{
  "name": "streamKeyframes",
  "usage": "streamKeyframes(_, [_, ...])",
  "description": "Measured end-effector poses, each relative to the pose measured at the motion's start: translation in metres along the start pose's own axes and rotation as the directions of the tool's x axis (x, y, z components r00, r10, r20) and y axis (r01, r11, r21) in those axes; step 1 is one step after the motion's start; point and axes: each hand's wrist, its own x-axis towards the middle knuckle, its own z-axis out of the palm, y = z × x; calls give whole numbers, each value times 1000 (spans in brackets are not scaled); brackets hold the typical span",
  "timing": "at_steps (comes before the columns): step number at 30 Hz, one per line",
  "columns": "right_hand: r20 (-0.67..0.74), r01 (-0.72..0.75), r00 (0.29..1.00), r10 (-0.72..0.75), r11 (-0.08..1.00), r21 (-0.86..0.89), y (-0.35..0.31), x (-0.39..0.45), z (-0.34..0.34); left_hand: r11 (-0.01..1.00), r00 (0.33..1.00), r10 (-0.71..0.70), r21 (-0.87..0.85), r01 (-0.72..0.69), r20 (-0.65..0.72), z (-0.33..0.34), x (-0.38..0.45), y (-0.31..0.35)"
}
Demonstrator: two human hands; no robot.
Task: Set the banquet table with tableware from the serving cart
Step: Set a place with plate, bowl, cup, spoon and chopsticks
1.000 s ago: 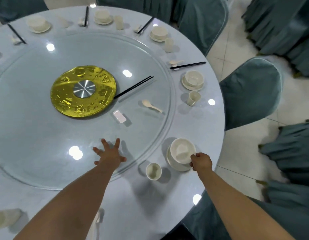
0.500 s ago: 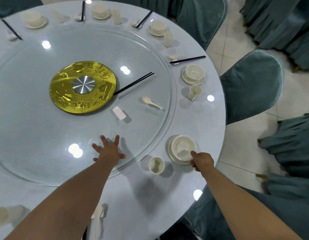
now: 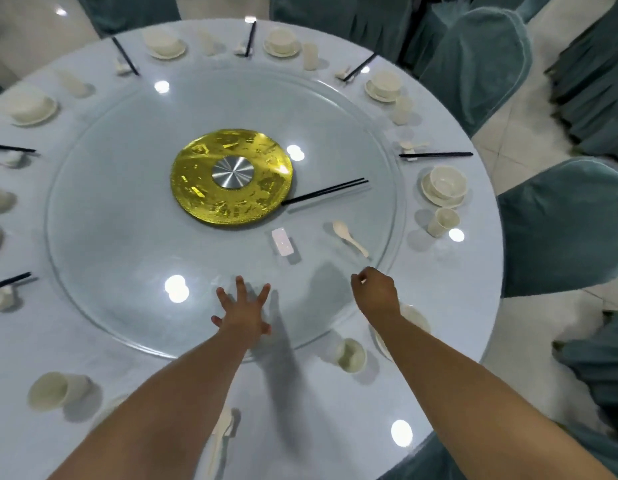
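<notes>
Plainly, your biggest thing is the round banquet table (image 3: 439, 278), its near and left edges cut off by the frame, with the glass turntable (image 3: 127, 271) lying on it and the gold disc (image 3: 231, 199) at the centre. Your left hand (image 3: 243, 315) lies flat on the near rim of the glass, fingers spread and holding nothing. Your right hand (image 3: 375, 292) hangs above the glass edge, just short of the white spoon (image 3: 349, 237), with fingers loosely curled and nothing in them. Your right forearm hides most of the bowl and plate (image 3: 416, 318) at the near place; only a sliver of rim shows. Just left of that arm stands a small cup (image 3: 351, 355), blurred. Black chopsticks (image 3: 325, 192) lie on the glass touching the disc, and a small white rectangular piece (image 3: 282, 241), hard to identify, lies near the spoon. Your left arm covers part of another spoon (image 3: 224, 427)
</notes>
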Motion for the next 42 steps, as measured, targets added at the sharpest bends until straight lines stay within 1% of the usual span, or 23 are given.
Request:
streamKeyframes(5, [136, 170, 977, -163, 985, -38, -68, 17, 48, 998, 999, 24, -51, -22, 37, 1, 7, -20])
streamKeyframes(8, [203, 218, 959, -198, 973, -76, -101, 27, 74, 999, 999, 28, -36, -27, 32, 2, 7, -31])
streamKeyframes(12, [221, 239, 952, -214, 966, -94, -132, 34, 104, 999, 998, 46, 12, -47, 48, -2, 5, -43])
streamKeyframes(14, [238, 236, 952, -195, 959, -156, -143, 38, 119, 999, 998, 37, 30, -39, 58, -5, 6, -50])
streamKeyframes(16, [231, 236, 955, -188, 951, -199, -148, 40, 128, 998, 997, 36, 44, -39, 65, -6, 6, -54])
streamKeyframes(19, [214, 260, 953, -215, 943, -208, -148, 41, 135, 998, 997, 38, 49, -42, 69, -5, 7, -58])
streamKeyframes(21, [228, 283, 945, -233, 934, -219, -144, 40, 132, 998, 997, 40, 49, -44, 72, -3, 8, -59])
streamKeyframes(23, [231, 305, 938, -256, 929, -208, -136, 40, 124, 997, 997, 44, 56, -48, 62, 1, 9, -59])
streamKeyframes(27, [195, 333, 935, -295, 920, -208, -108, 42, 90, 995, 998, 52, 77, -56, 47, 1, 8, -61])
streamKeyframes(29, [162, 317, 944, -286, 924, -214, -88, 44, 62, 995, 997, 68, 63, -71, 38, -6, 5, -62])
streamKeyframes(31, [142, 270, 959, -247, 946, -180, -65, 45, 28, 996, 998, 62, 55, -63, 27, -15, -4, -59])
streamKeyframes(33, [131, 244, 966, -223, 953, -179, -41, 48, -2, 994, 999, 47, 101, -47, 7, -18, -6, -56])
streamKeyframes(35, [131, 235, 969, -210, 949, -212, -17, 52, -26, 980, 999, 41, 195, -40, -1, -18, -3, -52])
streamKeyframes(36, [124, 212, 974, -187, 949, -234, 0, 52, -43, 978, 999, 40, 207, -37, -7, -20, -1, -44])
streamKeyframes(40, [100, 132, 989, -107, 945, -300, 63, 59, -82, 998, 990, -50, 21, 53, -131, -35, 13, -2])
streamKeyframes(42, [110, 83, 993, -49, 941, -329, 90, 62, -91, 993, 982, -106, -65, 97, -158, -35, 21, 30])
